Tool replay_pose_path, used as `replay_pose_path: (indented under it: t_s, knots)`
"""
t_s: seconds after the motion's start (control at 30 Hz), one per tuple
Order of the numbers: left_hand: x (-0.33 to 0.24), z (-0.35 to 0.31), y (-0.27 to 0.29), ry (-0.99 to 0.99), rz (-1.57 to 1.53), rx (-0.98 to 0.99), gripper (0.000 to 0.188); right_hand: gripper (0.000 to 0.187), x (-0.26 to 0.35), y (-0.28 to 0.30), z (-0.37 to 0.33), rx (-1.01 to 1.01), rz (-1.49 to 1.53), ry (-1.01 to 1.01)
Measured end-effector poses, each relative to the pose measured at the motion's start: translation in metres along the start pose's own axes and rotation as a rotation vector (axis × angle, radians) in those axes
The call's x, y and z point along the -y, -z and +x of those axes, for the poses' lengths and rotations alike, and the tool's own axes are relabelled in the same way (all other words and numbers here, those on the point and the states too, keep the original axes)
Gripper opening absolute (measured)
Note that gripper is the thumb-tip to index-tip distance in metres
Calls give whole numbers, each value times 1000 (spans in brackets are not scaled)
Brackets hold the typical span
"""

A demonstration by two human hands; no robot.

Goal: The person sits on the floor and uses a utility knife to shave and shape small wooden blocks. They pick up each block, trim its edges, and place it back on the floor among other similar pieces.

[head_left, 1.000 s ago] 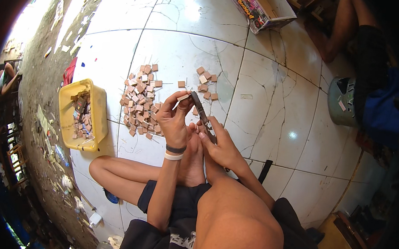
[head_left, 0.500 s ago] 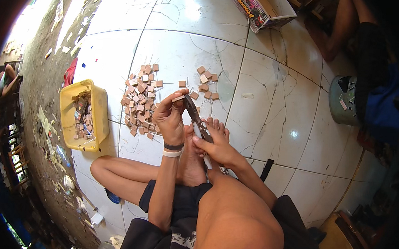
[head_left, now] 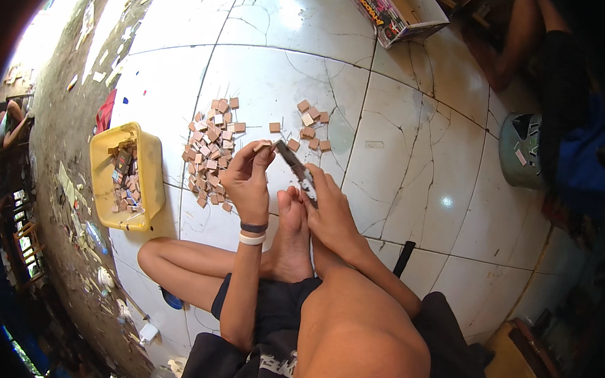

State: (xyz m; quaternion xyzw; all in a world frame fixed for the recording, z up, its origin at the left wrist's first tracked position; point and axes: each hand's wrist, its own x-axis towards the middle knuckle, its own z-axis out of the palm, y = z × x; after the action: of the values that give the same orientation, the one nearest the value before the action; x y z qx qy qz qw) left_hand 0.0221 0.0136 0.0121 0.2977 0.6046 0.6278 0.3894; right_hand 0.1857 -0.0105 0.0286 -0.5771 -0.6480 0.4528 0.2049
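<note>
My left hand (head_left: 247, 183), with two bands at its wrist, pinches a small wooden block (head_left: 262, 146) between thumb and fingers. My right hand (head_left: 332, 214) is closed around a pliers-like tool (head_left: 293, 164) with a dark head and pale handles. The tool's tip is right beside the block; whether they touch I cannot tell. Beyond my left hand lies a heap of small brown square blocks (head_left: 212, 150), many with thin pins sticking out. To its right is a smaller, looser group of blocks (head_left: 309, 121), and a single block (head_left: 275, 127) sits between the two.
A yellow plastic tub (head_left: 154, 181) with blocks and a dark box inside stands at the left. An open printed carton (head_left: 393, 23) is at the far right, near another person's leg (head_left: 519, 43) and a green container (head_left: 513, 159). My bare foot (head_left: 290, 236) rests below my hands.
The tool has swung and its handles are now mostly covered by my right hand, which has moved up. My left hand has shifted slightly left and down, with the block still pinched.
</note>
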Motion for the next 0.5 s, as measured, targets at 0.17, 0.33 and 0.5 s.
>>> replay_pose_path:
  t_s: [0.17,0.33,0.5]
  knots:
    - [-22,10,15,339,-199,13,24,55,-5,19,1,-73,85,53]
    - [-36,7,16,447,-190,138,22,59,-8,30,-9,114,173,69]
    - [-39,2,12,467,-161,161,22,52,-10,29,-7,167,232,50]
